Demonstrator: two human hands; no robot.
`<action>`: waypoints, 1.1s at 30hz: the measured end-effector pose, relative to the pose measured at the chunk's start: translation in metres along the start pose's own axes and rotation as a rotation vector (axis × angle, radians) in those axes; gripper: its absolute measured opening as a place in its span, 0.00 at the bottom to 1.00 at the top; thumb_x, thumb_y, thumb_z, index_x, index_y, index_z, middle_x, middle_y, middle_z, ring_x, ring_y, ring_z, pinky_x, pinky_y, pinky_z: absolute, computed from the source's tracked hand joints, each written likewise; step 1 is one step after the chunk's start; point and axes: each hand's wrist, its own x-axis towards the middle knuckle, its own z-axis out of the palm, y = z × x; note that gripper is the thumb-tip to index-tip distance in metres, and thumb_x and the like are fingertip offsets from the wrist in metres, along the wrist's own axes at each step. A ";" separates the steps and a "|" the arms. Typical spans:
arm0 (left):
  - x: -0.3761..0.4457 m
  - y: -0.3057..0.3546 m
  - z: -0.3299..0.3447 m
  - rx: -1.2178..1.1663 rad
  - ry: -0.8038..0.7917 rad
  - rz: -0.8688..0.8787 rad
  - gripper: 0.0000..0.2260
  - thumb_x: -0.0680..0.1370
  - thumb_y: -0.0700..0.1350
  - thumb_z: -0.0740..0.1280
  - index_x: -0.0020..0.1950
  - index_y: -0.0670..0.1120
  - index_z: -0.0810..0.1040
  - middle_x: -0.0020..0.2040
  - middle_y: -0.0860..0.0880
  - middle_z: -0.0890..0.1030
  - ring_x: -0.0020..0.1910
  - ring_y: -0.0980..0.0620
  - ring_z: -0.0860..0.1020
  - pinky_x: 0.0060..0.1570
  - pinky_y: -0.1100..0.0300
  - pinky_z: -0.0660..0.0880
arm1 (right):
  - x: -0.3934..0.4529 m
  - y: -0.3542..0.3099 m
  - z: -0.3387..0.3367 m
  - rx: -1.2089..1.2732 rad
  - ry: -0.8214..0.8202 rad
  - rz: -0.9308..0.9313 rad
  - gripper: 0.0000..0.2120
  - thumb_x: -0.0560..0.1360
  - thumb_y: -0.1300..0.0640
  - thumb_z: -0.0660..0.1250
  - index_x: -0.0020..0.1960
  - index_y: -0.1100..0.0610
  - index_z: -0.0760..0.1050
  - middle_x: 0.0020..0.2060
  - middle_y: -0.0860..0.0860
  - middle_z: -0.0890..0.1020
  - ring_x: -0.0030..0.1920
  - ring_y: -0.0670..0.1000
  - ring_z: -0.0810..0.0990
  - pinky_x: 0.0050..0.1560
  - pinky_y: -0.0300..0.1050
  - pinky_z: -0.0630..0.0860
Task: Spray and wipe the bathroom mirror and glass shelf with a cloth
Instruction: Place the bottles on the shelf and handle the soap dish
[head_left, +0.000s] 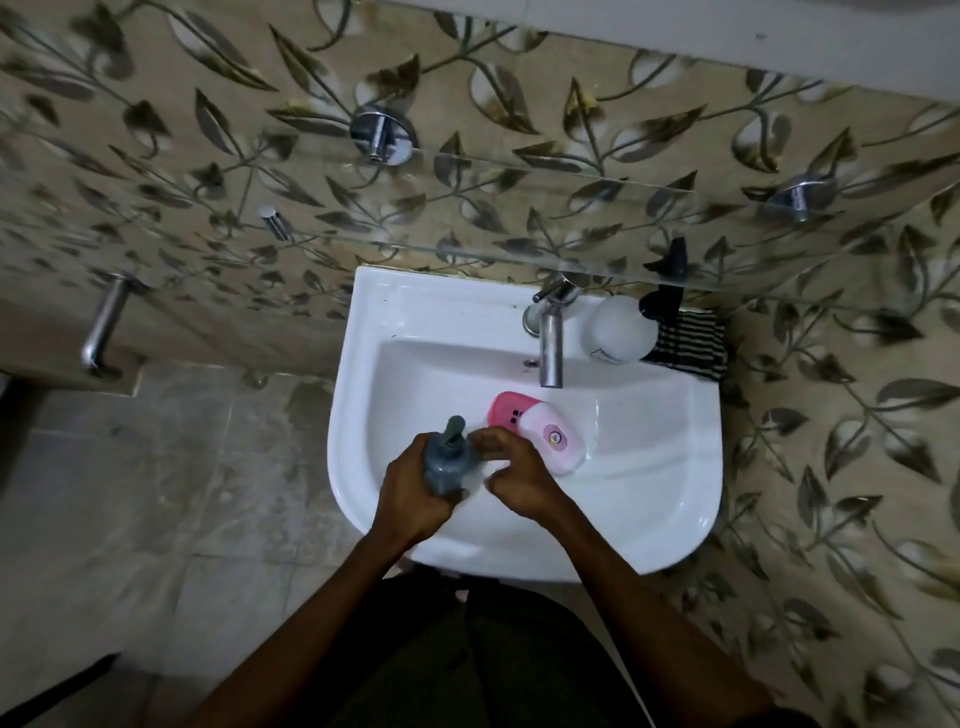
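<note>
Cloth (688, 345) on basin rim, well apart | left hand (415, 488) fingers grip bottle (444, 460)

Glossy white basin (675, 519), chrome tap (550, 348) (polished), clear glass shelf (519, 208).

I see a white basin (691, 467), a pink soap case (540, 431), a grey-blue pump bottle (444, 462), a black-and-white striped cloth (693, 345), and beige wall tiles (182, 171) patterned with dark leaves.

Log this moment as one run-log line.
left hand: grips pump bottle | right hand: curled beside it, empty | cloth: on sink rim
</note>
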 end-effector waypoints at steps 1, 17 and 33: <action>-0.001 0.001 -0.005 -0.002 0.052 0.000 0.27 0.65 0.42 0.81 0.61 0.51 0.74 0.54 0.54 0.80 0.51 0.51 0.80 0.52 0.64 0.74 | 0.006 0.002 0.005 -0.107 0.045 -0.030 0.30 0.65 0.79 0.63 0.64 0.61 0.77 0.61 0.56 0.82 0.61 0.53 0.80 0.64 0.52 0.78; 0.002 -0.007 -0.048 -0.041 0.117 0.000 0.32 0.62 0.45 0.83 0.62 0.50 0.74 0.54 0.54 0.81 0.53 0.51 0.81 0.55 0.62 0.76 | 0.025 0.010 0.011 -0.556 0.099 -0.073 0.08 0.66 0.53 0.73 0.36 0.56 0.77 0.35 0.52 0.80 0.39 0.55 0.79 0.38 0.46 0.74; 0.014 0.188 -0.170 -0.037 0.319 0.699 0.32 0.61 0.47 0.84 0.61 0.54 0.76 0.56 0.54 0.79 0.55 0.56 0.80 0.50 0.58 0.79 | -0.068 -0.263 -0.089 -0.150 0.631 -0.701 0.13 0.67 0.60 0.81 0.49 0.53 0.83 0.39 0.46 0.83 0.38 0.49 0.80 0.39 0.41 0.77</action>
